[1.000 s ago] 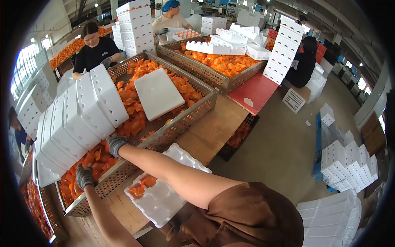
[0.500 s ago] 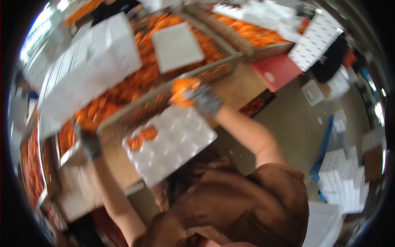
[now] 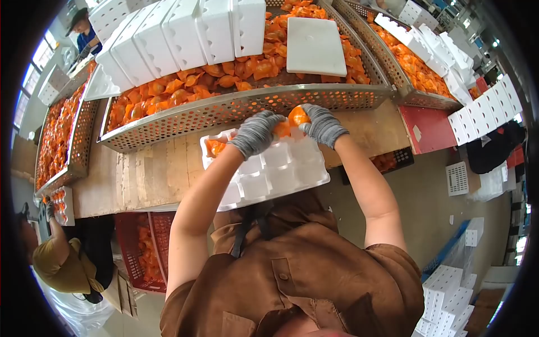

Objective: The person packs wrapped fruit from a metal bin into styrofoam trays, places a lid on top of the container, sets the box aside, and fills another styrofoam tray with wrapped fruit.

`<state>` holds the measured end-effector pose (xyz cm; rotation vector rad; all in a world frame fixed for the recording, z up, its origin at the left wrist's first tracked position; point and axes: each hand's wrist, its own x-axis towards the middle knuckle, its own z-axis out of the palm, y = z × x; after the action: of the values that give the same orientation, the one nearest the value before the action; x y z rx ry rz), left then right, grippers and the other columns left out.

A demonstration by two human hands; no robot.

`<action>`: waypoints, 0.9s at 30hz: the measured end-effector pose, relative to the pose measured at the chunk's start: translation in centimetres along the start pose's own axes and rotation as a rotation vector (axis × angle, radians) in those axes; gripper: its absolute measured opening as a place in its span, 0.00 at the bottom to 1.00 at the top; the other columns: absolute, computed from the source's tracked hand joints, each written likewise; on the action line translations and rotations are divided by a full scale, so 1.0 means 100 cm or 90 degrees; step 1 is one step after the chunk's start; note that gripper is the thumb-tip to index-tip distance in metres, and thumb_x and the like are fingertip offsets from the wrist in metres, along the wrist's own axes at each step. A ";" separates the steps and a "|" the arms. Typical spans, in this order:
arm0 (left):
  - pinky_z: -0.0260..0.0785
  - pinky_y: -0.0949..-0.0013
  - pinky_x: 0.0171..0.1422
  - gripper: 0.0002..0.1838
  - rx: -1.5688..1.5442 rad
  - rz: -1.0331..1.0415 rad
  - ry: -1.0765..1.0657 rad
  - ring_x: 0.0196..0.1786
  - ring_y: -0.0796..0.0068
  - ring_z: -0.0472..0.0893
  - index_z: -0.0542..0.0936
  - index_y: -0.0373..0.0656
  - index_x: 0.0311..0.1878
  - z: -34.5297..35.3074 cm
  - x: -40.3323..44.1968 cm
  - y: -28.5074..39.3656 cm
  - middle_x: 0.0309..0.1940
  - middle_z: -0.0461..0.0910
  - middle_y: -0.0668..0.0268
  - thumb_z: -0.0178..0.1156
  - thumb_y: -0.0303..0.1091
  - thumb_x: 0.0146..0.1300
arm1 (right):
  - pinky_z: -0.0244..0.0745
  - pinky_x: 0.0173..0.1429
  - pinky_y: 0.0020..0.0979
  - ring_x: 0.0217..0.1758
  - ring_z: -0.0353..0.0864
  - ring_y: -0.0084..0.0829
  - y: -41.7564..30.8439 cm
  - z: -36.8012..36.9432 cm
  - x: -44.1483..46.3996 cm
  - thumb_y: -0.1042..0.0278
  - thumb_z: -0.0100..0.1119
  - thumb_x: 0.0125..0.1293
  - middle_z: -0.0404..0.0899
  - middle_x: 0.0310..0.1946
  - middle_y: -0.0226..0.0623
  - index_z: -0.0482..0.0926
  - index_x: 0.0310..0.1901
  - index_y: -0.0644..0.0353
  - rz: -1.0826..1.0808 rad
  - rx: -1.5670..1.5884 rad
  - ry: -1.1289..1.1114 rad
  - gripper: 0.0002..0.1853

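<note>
My left hand (image 3: 257, 132), in a grey glove, is closed over the far side of a white foam tray (image 3: 251, 195) with molded cups. At its fingertips is a round item in an orange wrapper (image 3: 282, 129), partly hidden and a little blurred. My right hand (image 3: 323, 127), gloved the same way, grips another orange-wrapped round item (image 3: 298, 116) just above the tray's far right part. One more wrapped piece (image 3: 214, 147) sits in a cup at the far left. The cups nearest me hold nothing.
Beyond the tray stands a perforated metal bin (image 3: 236, 102) full of orange-wrapped items, with white foam boxes (image 3: 193, 35) and a white lid (image 3: 317, 48) on top. A red crate (image 3: 132, 247) lies below the cardboard-covered table (image 3: 140, 180). Another person (image 3: 62, 253) works at left.
My left hand has moved from the bin's left edge to the tray, now with a wrapped item at its fingers. My right hand still holds its item. The view has turned and sharpened.
</note>
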<state>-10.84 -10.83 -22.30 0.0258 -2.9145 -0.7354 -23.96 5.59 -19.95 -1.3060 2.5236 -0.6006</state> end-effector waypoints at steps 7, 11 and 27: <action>0.67 0.59 0.56 0.22 0.115 -0.064 -0.097 0.51 0.57 0.76 0.76 0.50 0.54 0.006 0.006 0.004 0.48 0.75 0.57 0.62 0.40 0.55 | 0.71 0.58 0.38 0.52 0.75 0.45 -0.017 0.005 0.015 0.63 0.61 0.55 0.75 0.47 0.48 0.75 0.54 0.54 -0.008 -0.214 -0.143 0.22; 0.68 0.59 0.56 0.17 0.173 -0.055 -0.141 0.50 0.56 0.76 0.78 0.53 0.52 -0.004 0.007 0.008 0.47 0.75 0.57 0.58 0.43 0.60 | 0.71 0.59 0.37 0.52 0.76 0.44 -0.018 0.015 0.007 0.62 0.64 0.53 0.75 0.46 0.46 0.75 0.54 0.54 0.015 -0.212 -0.119 0.24; 0.68 0.58 0.53 0.16 0.333 -0.022 -0.204 0.49 0.58 0.77 0.78 0.53 0.51 -0.001 0.016 0.013 0.46 0.75 0.58 0.57 0.42 0.60 | 0.74 0.53 0.37 0.46 0.80 0.43 0.003 0.027 0.001 0.62 0.66 0.51 0.80 0.41 0.45 0.80 0.46 0.54 0.016 -0.106 -0.022 0.19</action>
<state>-12.43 -9.78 -21.37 0.0113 -3.3301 0.0459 -23.14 4.98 -22.48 -1.3243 2.6036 -0.3664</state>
